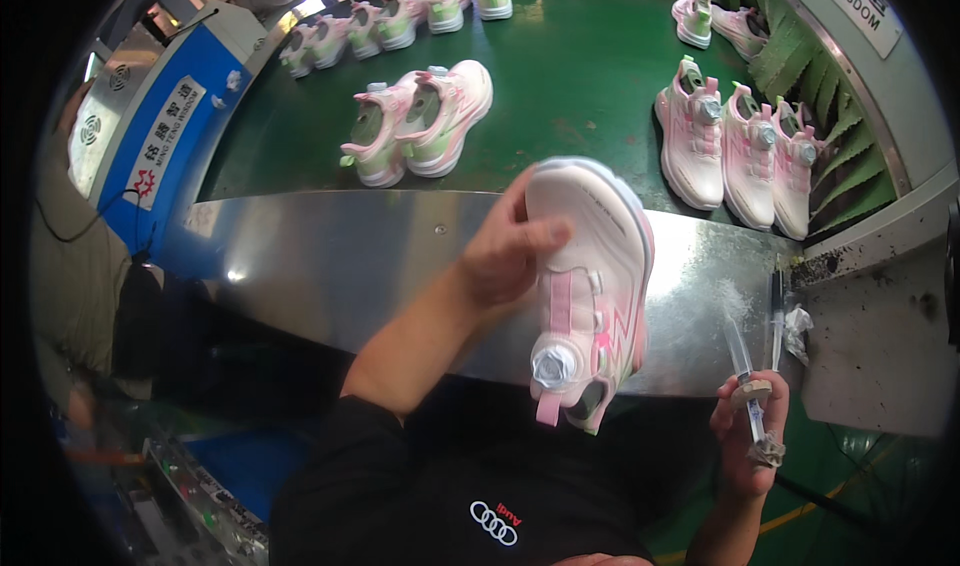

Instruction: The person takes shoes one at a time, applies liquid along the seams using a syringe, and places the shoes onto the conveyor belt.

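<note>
My left hand (507, 246) is closed around the toe end of a white and pink sneaker (590, 236), its thumb lying across the upper. The shoe is held up over the metal ledge, toe away from me, with its round dial closure (553, 365) at the near end. Down at the right, my right hand (748, 431) grips a clear syringe (738, 351) with beige wrapping round its barrel and plunger end. Its tip points away from me, over the ledge. Sneaker and syringe are well apart.
A pair of like sneakers (440, 121) stands on the green conveyor belt (570, 76), with several more in a row (400, 18) at the far left. Others (740, 161) stand at the right beside green strip curtains (830, 171). A pen-like tool (777, 311) and crumpled white tissue (797, 332) lie on the metal ledge (350, 256).
</note>
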`<state>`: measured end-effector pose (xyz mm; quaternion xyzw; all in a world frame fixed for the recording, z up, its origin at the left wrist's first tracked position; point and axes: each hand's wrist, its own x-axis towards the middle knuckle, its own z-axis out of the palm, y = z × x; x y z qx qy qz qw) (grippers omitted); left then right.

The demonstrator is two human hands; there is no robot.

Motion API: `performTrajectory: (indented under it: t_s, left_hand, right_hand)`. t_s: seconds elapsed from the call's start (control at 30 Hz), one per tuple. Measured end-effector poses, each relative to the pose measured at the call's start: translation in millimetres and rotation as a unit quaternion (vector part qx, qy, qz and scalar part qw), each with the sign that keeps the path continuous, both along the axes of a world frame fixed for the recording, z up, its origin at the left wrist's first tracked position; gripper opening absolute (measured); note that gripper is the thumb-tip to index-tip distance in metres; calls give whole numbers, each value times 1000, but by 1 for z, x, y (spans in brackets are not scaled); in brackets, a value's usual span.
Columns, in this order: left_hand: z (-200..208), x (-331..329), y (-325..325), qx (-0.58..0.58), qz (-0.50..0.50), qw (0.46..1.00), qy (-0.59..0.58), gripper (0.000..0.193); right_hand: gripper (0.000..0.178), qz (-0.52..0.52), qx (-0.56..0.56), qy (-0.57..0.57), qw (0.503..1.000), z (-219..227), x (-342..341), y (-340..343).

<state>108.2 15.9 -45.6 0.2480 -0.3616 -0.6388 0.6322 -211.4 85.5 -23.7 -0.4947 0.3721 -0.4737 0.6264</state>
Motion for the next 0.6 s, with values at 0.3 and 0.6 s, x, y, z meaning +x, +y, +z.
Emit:
performTrajectory:
  t_s: [0.3, 0.6]
  left_hand:
    - [-13, 7, 22, -20, -97, 994, 43, 68]
    - [-6, 0, 31, -104, -106, 989, -14, 64]
  right_hand:
    - [94, 202, -42, -257, 944, 42, 54, -17]
    - [83, 264, -20, -272, 925, 56, 77, -18]
